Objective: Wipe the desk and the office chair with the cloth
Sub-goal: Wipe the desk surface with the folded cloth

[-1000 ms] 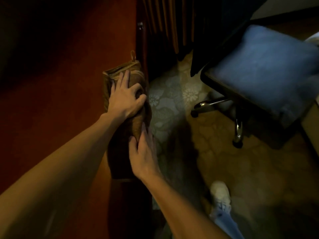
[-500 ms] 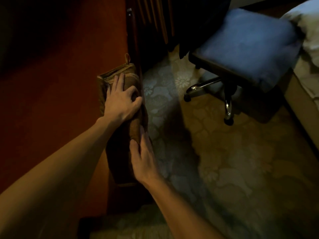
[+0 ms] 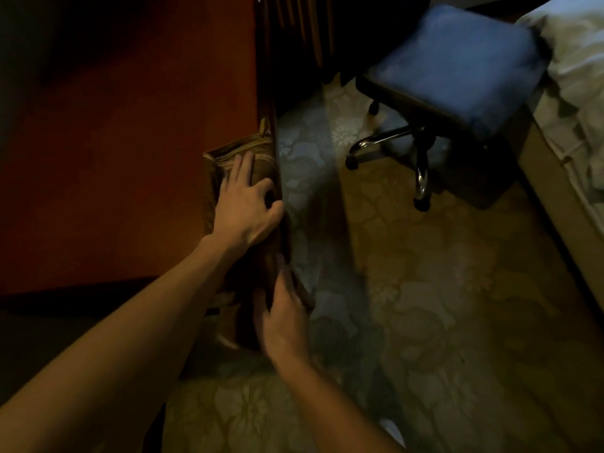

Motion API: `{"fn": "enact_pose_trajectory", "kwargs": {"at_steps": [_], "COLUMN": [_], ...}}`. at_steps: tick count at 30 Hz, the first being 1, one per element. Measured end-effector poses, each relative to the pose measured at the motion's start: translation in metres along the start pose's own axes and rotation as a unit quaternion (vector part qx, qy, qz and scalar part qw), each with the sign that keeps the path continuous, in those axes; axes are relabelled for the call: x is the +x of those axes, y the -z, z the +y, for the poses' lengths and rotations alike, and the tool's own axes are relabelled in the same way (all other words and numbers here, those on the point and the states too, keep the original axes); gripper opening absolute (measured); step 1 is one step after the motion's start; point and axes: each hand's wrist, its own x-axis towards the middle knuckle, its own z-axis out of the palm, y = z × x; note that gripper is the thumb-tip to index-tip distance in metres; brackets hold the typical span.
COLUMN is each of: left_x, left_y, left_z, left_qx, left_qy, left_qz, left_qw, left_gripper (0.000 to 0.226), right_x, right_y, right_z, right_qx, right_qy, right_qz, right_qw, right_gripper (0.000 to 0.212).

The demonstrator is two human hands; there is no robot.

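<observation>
1. Folded brown cloth (image 3: 258, 155) lies on the right edge of the dark reddish wooden desk (image 3: 130, 158), with its right side draped over that edge.
2. My left hand (image 3: 243, 210) is palm down on the cloth's far half. The outer fingers are straight and spread, the index and thumb bend at the desk edge – pressing, not gripping.
3. My right hand (image 3: 284, 318) is at the cloth's near end by the desk edge. The fingers point away from me along the fabric and the thumb sits on the other side of a fold. It's touching the cloth, but it's too dark to tell if it pinches it.
4. Office chair with blue padded seat and chrome base (image 3: 457, 60) stands well apart, up right, on the beige floral carpet (image 3: 425, 289).
5. White bedding (image 3: 575, 44) – far right edge.
</observation>
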Motion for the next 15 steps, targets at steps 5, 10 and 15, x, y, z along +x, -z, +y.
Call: {"fn": "enact_pose_trajectory", "kwargs": {"at_steps": [5,10,15], "left_x": [-0.049,-0.077,-0.094], "left_y": [0.002,-0.002,-0.003], "left_z": [-0.001,-0.013,-0.031], "left_qx": [0.008,-0.005,-0.057], "left_qy": [-0.011,-0.015,-0.037], "left_qz": [-0.007,0.012,0.054], "left_qw": [1.0,1.0,0.996], "left_gripper": [0.044,0.051,0.049], "right_x": [-0.027,-0.042,-0.04], "right_y": [-0.045,-0.043,-0.024], "right_z": [-0.001,-0.005,-0.04], "right_qx": [0.032,0.083,0.048], "right_qy": [-0.091,-0.031,0.136], "right_qz": [0.095,0.258,0.328], "right_qw": [0.991,0.962,0.934], "right_gripper": [0.052,0.044,0.054]}}
